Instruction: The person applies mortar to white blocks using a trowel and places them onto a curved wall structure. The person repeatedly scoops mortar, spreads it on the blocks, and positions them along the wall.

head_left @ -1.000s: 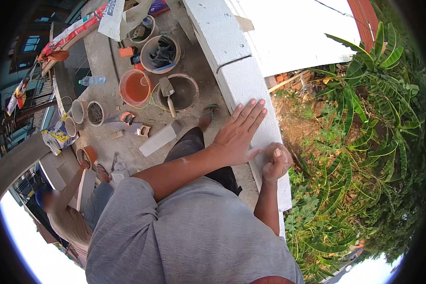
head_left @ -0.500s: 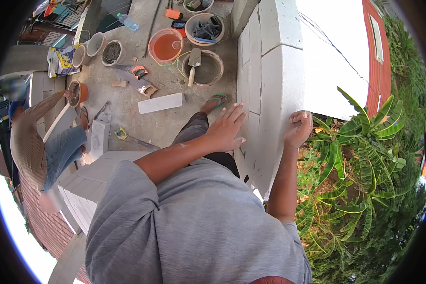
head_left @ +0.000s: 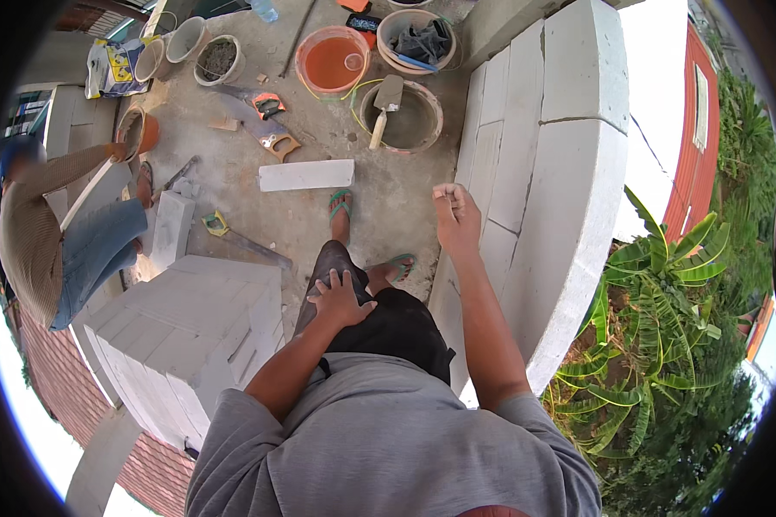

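Observation:
My left hand (head_left: 340, 302) rests open on my dark-clad thigh, fingers spread. My right hand (head_left: 457, 211) is raised beside the low wall of white blocks (head_left: 569, 198), fingers curled; whether anything is inside them I cannot make out. A loose white block (head_left: 306, 176) lies on the concrete floor (head_left: 310, 224) by my sandalled foot (head_left: 340, 207). Ahead are a round tub (head_left: 422, 129) with a trowel (head_left: 388, 96) across it, a bucket of orange liquid (head_left: 329, 60) and a handsaw (head_left: 283, 145). A stack of white blocks (head_left: 185, 332) stands to my lower left.
A co-worker (head_left: 60, 241) at the left reaches to an orange bucket (head_left: 147, 133). More buckets (head_left: 185, 41) and a printed sack (head_left: 108, 69) sit at the upper left. A saw (head_left: 259, 250) lies on the floor. Banana plants (head_left: 647, 362) grow beyond the wall.
My left hand has left the wall and moved down and left onto my thigh. My right hand has moved left from the wall's outer side. The view has shifted, showing more floor and block stack.

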Action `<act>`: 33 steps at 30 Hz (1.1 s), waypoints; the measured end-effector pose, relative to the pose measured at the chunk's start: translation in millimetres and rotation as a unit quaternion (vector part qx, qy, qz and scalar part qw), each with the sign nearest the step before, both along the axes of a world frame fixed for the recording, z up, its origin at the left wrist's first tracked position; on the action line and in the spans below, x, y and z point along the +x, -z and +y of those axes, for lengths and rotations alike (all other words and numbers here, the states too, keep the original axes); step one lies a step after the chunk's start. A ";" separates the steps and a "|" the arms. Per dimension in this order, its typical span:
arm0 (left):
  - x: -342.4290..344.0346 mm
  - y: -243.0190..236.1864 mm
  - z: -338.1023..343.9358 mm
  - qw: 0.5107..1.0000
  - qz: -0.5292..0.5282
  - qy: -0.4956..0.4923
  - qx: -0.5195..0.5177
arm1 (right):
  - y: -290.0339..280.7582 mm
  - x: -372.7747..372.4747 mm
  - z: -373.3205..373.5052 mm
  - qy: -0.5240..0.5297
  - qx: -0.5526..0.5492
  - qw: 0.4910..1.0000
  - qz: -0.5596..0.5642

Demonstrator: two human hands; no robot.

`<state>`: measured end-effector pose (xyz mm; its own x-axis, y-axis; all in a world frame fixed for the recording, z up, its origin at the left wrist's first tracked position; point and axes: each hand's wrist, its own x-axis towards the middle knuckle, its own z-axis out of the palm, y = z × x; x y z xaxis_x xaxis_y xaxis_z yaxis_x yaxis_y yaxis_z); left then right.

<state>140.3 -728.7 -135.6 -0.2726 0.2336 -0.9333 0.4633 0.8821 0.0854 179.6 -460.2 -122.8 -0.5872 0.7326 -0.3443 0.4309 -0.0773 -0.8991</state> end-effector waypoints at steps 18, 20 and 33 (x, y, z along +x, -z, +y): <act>-118.9 159.7 -36.2 0.992 0.068 -0.093 0.046 | 479.6 -293.7 99.6 -0.099 0.152 0.954 -0.239; -117.2 154.1 -41.6 0.994 0.059 -0.086 0.046 | 469.5 -238.7 101.8 -0.066 0.146 0.964 -0.214; -112.2 153.0 -29.8 0.999 0.039 -0.016 0.008 | 540.0 -46.7 90.1 -0.149 0.220 0.859 -0.438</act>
